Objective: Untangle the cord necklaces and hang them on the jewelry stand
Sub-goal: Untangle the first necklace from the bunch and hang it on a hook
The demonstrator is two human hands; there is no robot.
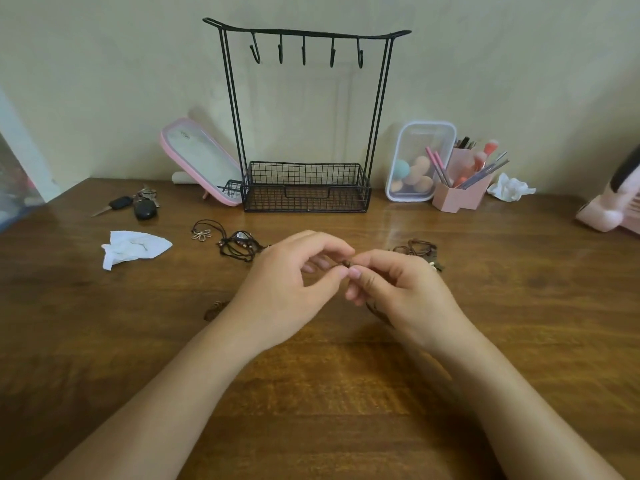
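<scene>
The left hand [291, 282] and the right hand [398, 289] meet over the middle of the wooden table [311, 410]. Each pinches a knot of brown cord [345, 264] between thumb and fingertips. More cord necklaces [235, 242] lie tangled just behind the left hand. The black jewelry stand [306, 188] stands at the table's back edge against the pale wall [104, 81], beside a pink mirror [201, 157].

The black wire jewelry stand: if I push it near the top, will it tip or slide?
The jewelry stand is tall, thin wire, so probably light. Its basket base is wide but looks shallow front to back, so a high push may tip it backward. Pushed low, it likely slides on the smooth table.
</scene>
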